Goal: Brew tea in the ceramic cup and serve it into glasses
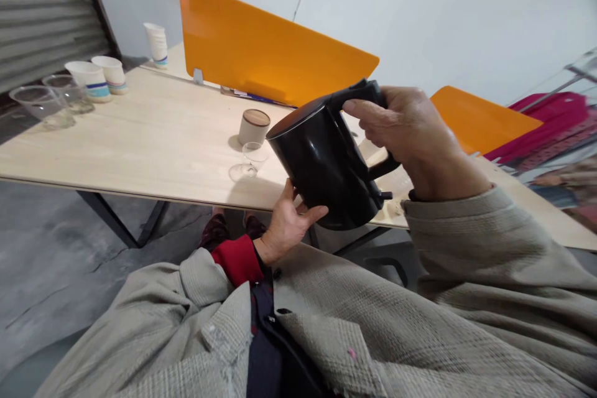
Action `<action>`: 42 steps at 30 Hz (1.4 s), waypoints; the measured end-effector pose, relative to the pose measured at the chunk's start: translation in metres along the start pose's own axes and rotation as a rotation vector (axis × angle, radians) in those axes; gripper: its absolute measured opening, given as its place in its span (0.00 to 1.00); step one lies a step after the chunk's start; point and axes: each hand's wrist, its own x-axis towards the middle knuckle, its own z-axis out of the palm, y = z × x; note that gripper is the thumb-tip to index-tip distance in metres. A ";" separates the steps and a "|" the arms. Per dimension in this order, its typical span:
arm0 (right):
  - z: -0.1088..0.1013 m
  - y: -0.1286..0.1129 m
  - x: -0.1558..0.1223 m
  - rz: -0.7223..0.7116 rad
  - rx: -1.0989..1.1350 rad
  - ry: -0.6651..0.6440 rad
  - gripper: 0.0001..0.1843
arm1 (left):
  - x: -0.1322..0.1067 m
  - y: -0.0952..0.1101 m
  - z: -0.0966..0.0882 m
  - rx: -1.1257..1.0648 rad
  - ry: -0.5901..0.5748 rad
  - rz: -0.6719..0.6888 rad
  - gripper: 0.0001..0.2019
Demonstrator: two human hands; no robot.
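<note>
A black electric kettle [331, 168] is held up above the table's front edge, tilted with its top towards the left. My right hand [405, 124] is closed round its handle, thumb near the top. Against the kettle's lower side rests my left hand [289, 221], its thumb out and some fingers partly hidden behind the kettle. Left of the kettle, a small clear cup [254, 158] stands on the table. Just behind that cup is a pale round canister [254, 127] with a brown top.
The pale wooden table [153, 130] carries paper cups [96, 81] and clear plastic cups [44, 106] at its left end. A stack of paper cups [157, 43] stands farther back. An orange divider [265, 43] runs along the rear; another orange panel [476, 121] is at right.
</note>
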 end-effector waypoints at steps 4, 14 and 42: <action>0.004 0.000 0.007 -0.004 -0.059 -0.006 0.21 | 0.002 -0.001 -0.003 0.005 0.005 -0.002 0.46; 0.009 -0.005 0.016 0.050 -0.123 -0.005 0.22 | 0.003 0.004 -0.005 -0.015 -0.003 -0.015 0.44; 0.011 -0.007 0.018 0.078 -0.073 -0.012 0.23 | 0.004 0.010 -0.003 -0.008 0.010 -0.029 0.44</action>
